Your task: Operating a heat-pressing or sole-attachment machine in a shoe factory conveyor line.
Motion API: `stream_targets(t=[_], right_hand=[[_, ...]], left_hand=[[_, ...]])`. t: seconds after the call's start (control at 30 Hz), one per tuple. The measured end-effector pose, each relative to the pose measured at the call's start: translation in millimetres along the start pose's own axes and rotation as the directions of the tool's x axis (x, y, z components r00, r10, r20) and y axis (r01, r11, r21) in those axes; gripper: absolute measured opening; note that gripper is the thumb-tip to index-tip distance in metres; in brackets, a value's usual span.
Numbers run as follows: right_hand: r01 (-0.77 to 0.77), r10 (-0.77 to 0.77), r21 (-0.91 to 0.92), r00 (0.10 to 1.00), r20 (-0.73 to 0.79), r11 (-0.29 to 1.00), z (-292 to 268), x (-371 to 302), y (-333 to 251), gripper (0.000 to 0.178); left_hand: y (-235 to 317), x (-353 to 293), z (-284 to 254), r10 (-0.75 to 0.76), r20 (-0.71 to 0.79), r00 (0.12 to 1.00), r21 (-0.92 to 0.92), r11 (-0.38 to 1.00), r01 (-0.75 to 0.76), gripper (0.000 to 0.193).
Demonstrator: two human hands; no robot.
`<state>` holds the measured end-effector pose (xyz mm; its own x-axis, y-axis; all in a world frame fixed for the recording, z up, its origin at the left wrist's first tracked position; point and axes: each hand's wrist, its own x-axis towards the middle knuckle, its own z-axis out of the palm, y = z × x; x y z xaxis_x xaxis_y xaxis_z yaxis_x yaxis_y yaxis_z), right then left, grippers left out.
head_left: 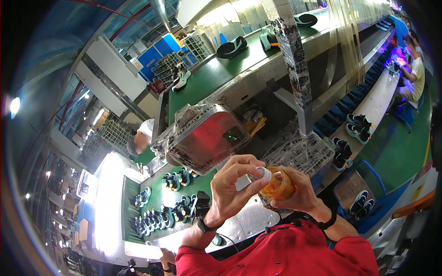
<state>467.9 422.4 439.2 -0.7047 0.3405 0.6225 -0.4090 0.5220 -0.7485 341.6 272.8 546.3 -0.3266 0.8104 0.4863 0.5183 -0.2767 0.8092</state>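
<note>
In front of my chest, my right hand (301,191) wraps round a clear plastic bottle (279,185) of orange liquid. The bottle lies tilted, its neck pointing up and left. My left hand (235,185) pinches the white bottle cap (264,173) between thumb and fingers, right at the bottle's mouth. Whether the cap sits on the neck or just off it, I cannot tell. Dark bands circle both wrists.
Ahead is a plastic-wrapped red machine housing (207,140) beside a green conveyor (205,85) carrying shoes. A wrapped post (294,60) rises beyond my hands. Rows of shoes (159,218) stand on the left; more shoes (359,129) line a bench at right. Other people work nearby.
</note>
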Motion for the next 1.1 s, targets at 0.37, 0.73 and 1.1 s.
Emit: stream_targets(t=[0.37, 0.73, 1.1], right_hand=[[-0.031, 0.032, 0.043, 0.999, -0.026, 0.999, -1.8, -4.1, -7.7, 0.075], [-0.059, 0.059, 0.085, 0.998, -0.004, 0.995, -1.7, -11.5, -10.2, 0.079], [-0.094, 0.095, 0.109, 0.995, 0.003, 0.990, -3.5, -21.8, -9.4, 0.081]], left_hand=[[10.4, 2.3, 13.8, -0.053, -0.036, 0.998, -0.066, 0.997, 0.051, 0.026], [13.3, -2.2, 17.8, -0.036, -0.033, 0.999, -0.070, 0.997, 0.034, 0.032], [21.5, -1.7, 33.6, -0.068, -0.080, 0.995, -0.243, 0.969, 0.047, 0.049]])
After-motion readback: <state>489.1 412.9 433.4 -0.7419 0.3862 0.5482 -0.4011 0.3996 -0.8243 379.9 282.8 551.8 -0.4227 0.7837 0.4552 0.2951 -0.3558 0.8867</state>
